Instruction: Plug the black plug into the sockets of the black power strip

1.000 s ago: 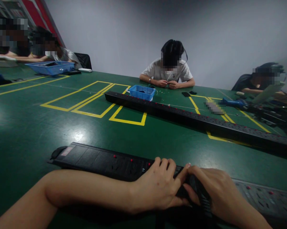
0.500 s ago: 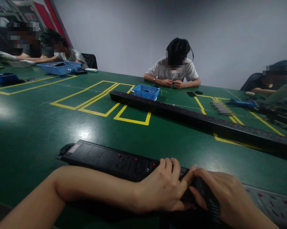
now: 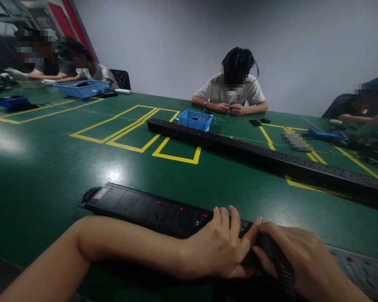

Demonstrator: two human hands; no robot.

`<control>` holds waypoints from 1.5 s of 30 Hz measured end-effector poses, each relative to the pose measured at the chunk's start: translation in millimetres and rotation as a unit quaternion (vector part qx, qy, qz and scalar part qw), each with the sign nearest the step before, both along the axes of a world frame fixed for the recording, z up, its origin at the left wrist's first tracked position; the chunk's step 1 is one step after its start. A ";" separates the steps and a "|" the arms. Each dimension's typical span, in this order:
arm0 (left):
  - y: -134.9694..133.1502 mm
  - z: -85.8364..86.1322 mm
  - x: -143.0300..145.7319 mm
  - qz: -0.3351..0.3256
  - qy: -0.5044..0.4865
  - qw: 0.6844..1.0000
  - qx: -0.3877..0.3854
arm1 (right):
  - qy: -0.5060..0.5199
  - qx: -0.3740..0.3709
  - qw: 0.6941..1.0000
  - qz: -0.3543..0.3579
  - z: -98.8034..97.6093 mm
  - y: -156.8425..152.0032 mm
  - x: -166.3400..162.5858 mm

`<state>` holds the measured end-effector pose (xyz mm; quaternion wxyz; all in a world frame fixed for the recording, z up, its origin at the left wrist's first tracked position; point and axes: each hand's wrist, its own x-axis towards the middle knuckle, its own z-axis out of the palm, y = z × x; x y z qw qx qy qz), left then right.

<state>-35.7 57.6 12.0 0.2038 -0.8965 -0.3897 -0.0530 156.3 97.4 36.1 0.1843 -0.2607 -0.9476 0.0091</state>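
Note:
A long black power strip (image 3: 129, 205) with sockets and small red buttons lies across the near side of the table, a pale label at its left end. My left hand (image 3: 220, 243) curls over its middle, fingertips on the top face, thumb and forefinger meeting my right hand. Closed around a black ridged part (image 3: 286, 272) at the strip is my right hand (image 3: 305, 256); the hands hide most of this part, and I cannot tell whether it is joined to the strip. To the right, more of the red-buttoned strip (image 3: 361, 268) shows past my right wrist.
A second long black power strip (image 3: 239, 149) crosses the green table (image 3: 50, 167) diagonally. Behind it stands a blue bin (image 3: 195, 119); another blue bin (image 3: 82, 89) is far left. Co-workers sit along the far side. Yellow tape outlines mark the tabletop.
The view has shifted slightly, so everything sits a little to the right. Two fingers of my left hand have spread slightly; otherwise both hands hold nearly the same pose.

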 end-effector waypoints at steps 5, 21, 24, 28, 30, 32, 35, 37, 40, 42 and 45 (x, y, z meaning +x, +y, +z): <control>0.5 0.5 0.4 0.002 -0.002 1.000 -0.008 | -0.003 -0.002 1.000 0.001 2.6 0.2 -1.2; -0.8 1.9 -0.1 0.000 0.003 1.000 0.000 | -0.009 -0.002 1.000 -0.005 0.2 -0.6 0.8; -0.3 1.3 -0.9 -0.005 0.004 1.000 0.005 | -0.001 0.001 1.000 -0.005 -1.2 -0.2 1.0; 0.0 1.6 -1.2 -0.008 0.000 1.000 0.010 | -0.004 -0.001 1.000 -0.001 -2.1 0.3 0.5; 0.0 2.1 -0.9 -0.010 -0.001 1.000 0.010 | -0.005 0.000 1.000 -0.002 -1.9 0.5 0.3; -0.1 2.6 -0.6 -0.010 0.002 1.000 0.003 | -0.005 0.000 1.000 -0.003 -1.6 0.6 0.3; -0.4 2.8 -0.6 -0.008 0.007 1.000 -0.007 | -0.006 -0.002 1.000 -0.003 -1.9 0.7 0.9; -0.4 2.7 -1.0 -0.006 0.006 1.000 -0.006 | -0.005 -0.001 1.000 -0.003 -2.4 0.7 1.4; -0.2 2.2 -1.5 -0.010 0.002 1.000 0.005 | -0.007 0.001 1.000 -0.002 -2.7 0.6 1.6; -0.1 2.1 -1.4 -0.011 0.002 1.000 0.011 | -0.011 0.004 1.000 -0.003 -2.5 0.5 1.6; -0.3 2.9 -1.0 -0.007 0.006 1.000 0.013 | -0.009 0.007 1.000 -0.001 -2.0 0.6 1.4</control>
